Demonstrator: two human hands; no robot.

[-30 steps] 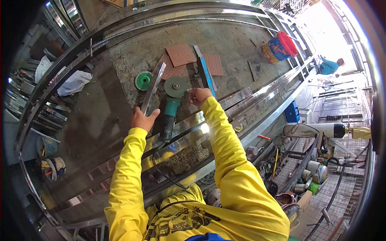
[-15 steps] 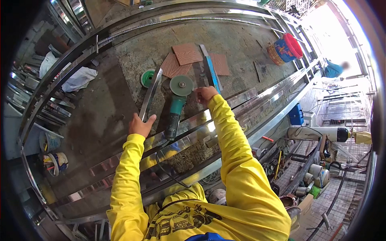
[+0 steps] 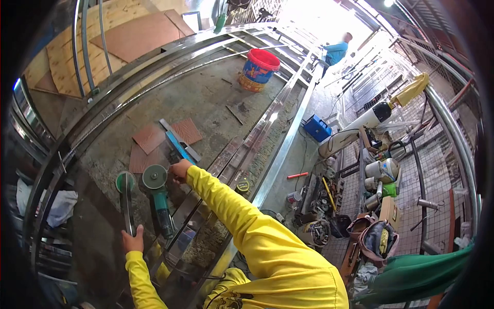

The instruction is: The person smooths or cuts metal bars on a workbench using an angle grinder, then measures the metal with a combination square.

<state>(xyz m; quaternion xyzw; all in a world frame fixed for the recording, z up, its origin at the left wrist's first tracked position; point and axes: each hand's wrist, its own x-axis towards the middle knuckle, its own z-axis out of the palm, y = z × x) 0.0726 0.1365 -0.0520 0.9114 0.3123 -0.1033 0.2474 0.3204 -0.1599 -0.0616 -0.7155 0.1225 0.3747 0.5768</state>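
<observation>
Beside the grinder (image 3: 162,210), right hand (image 3: 180,170) reaches (left hand (image 3: 133,240) grips strip (image 3: 126,203)).

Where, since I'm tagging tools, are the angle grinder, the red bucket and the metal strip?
angle grinder (image 3: 162,210): head view, teal body.
red bucket (image 3: 256,72): head view, side wall.
metal strip (image 3: 127,206): head view, mid-length.

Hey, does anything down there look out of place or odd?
The grinder lies flat with its disc facing up, and the right hand is at the disc's rim. Loose tiles lie askew and overlapping just beyond it.
</observation>
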